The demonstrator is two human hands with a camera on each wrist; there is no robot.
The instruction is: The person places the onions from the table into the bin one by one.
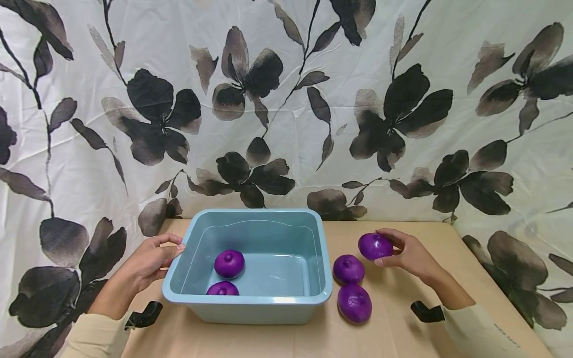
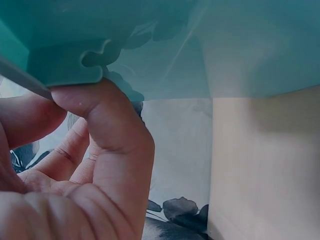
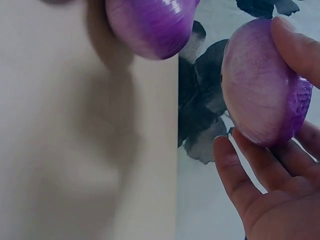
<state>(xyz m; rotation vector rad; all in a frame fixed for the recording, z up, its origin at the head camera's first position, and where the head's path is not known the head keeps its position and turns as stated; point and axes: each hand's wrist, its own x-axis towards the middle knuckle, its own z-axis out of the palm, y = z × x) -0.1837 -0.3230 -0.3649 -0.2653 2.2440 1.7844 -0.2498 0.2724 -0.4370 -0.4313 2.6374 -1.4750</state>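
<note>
1. White cloth [image 1: 291, 27], printed with dark flowers: hung as a backdrop.
2. Tan table [image 1: 389, 318]: spread in front as the working surface.
3. Light-blue bin [image 1: 250, 314]: stood upright on the table; bare floor is shown inside, to the right of its contents.
4. Left hand [image 1: 149, 261]: thumb and forefinger pinched on the bin's left rim, presumably for steadying; the other fingers are held loosely away.
5. Right hand [image 1: 409, 253]: partly opened, curled about a single purple onion [image 1: 374, 246], which is gripped between thumb and fingers, right of the bin.
6. Loose onions, a farther one [image 1: 348, 270] and a nearer one [image 1: 354, 304]: laid together just beside the bin's right wall.
7. Binned onions, a farther one [image 1: 230, 264] and a nearer one [image 1: 223, 288]: kept at left inside, the latter partly hidden by the front rim.
8. Gripped onion: its transfer into the bin is judged to be under way; next, a raised path over the right rim is called for, then a gentle release on the bare floor.
</note>
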